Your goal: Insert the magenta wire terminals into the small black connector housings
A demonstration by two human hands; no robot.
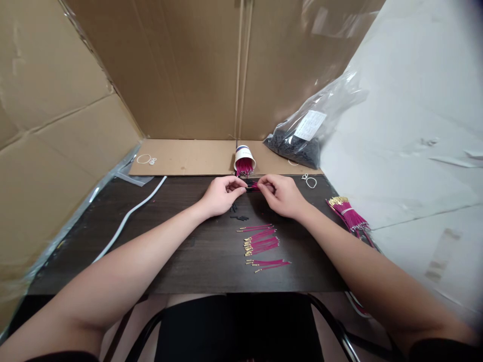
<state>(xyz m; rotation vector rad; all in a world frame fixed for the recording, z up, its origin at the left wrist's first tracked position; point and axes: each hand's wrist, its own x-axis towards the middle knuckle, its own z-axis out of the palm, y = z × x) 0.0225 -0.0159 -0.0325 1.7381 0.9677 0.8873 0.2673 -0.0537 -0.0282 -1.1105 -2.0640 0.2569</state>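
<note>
From the head view, the left hand (221,195) and right hand (281,195) meet at the far middle of the dark table (181,251), both pinched on a magenta wire (252,186) lying crosswise between them, equally near each. Just beyond it a tipped paper cup (244,157) holds more magenta wires, and a clear bag (302,138) of black pieces lies far right; finished wires (262,244) lie nearer the person.

A magenta wire (253,185) is being pinched between the left hand (221,195) and right hand (282,194) above the dark table (181,251), near loose wires (261,245) and a tipped paper cup (244,159).
</note>
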